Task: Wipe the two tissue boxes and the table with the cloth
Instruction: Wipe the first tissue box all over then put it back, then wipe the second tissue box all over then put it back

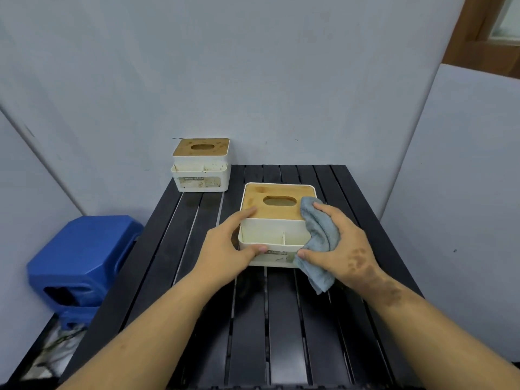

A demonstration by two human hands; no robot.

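Blue stool off to the left, beside the table. Far box sitting at the back-left corner, brown specks all over its front and tray, so clearly not wiped yet. Left hand steadying the near box, fingers spread over its left corner, thumb on the front rim. Near box looking pretty clean, probably close to done. Right hand pinching the cloth against that box's right side, fingers clamped on it. Table slats looking smudgy, likely untouched. Roughly a third through, at a guess.
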